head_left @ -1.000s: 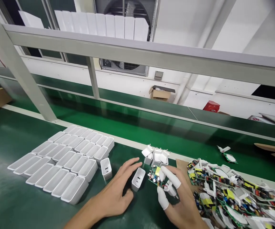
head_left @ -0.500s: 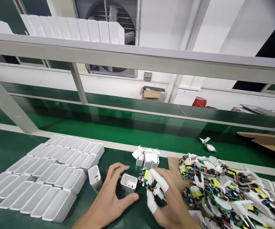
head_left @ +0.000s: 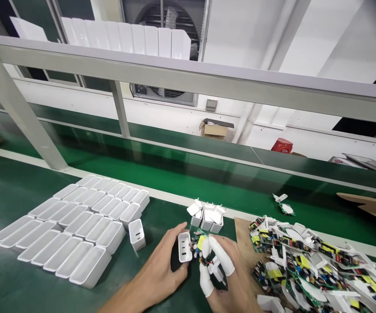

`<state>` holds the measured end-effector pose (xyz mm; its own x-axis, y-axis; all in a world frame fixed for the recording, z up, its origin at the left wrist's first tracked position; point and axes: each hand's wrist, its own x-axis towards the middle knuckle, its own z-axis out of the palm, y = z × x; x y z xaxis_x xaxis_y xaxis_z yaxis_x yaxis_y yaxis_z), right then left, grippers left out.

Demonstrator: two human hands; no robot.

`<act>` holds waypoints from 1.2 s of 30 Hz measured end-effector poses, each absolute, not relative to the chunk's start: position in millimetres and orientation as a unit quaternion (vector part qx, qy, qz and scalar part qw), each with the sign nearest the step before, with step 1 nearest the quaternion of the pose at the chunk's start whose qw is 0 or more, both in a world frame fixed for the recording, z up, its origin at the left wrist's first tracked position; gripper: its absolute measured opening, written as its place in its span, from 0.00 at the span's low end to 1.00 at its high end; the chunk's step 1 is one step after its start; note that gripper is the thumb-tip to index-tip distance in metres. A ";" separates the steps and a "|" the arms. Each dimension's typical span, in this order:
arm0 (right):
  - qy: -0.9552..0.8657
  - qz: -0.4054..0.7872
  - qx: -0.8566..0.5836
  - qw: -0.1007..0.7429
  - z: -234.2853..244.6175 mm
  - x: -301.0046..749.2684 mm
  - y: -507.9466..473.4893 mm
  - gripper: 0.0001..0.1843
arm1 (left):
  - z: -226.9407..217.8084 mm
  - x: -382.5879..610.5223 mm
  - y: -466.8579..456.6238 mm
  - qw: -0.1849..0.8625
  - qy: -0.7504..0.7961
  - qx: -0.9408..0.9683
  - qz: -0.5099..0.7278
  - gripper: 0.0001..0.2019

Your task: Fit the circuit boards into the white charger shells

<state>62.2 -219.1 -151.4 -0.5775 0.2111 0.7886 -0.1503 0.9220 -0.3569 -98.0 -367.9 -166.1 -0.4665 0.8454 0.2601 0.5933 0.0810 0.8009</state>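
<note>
My left hand (head_left: 166, 261) is closed around a small white charger housing (head_left: 184, 247), thumb at its near end and fingers at the far end. The housing is tilted, and several dark slots show inside it. In my right hand (head_left: 227, 271), white-covered thumb and fingertip pinch a small circuit board (head_left: 199, 243) with a yellow-wrapped part and colourful components. The board sits close to the housing's right side; I cannot tell whether they touch. White pieces hang below the board. Left of my left hand stands another white housing (head_left: 137, 234) with two slots in its end.
Rows of open white housings (head_left: 86, 217) fill the bench's left part. Several housings with white boards poking out (head_left: 207, 217) stand behind my hands. A heap of circuit boards (head_left: 308, 265) lies on brown cardboard (head_left: 243, 234) at right. A metal frame bar (head_left: 188, 74) crosses above.
My left hand has closed on the housing and tilted it up toward the board. My right hand still pinches the board. The view has shifted slightly to the left.
</note>
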 end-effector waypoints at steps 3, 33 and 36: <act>-0.869 0.225 0.001 0.441 -149.6 63.4 -222.5 0.37 | -161.5 -100.7 -371.5 0.116 0.686 0.542 0.470 0.43; -0.905 0.210 0.020 0.369 -170.1 62.1 -221.4 0.42 | -152.7 -101.0 -375.1 0.119 0.666 0.608 0.415 0.43; -0.905 0.219 0.019 0.364 -169.6 62.5 -222.0 0.41 | -151.8 -101.1 -375.1 0.125 0.663 0.612 0.412 0.43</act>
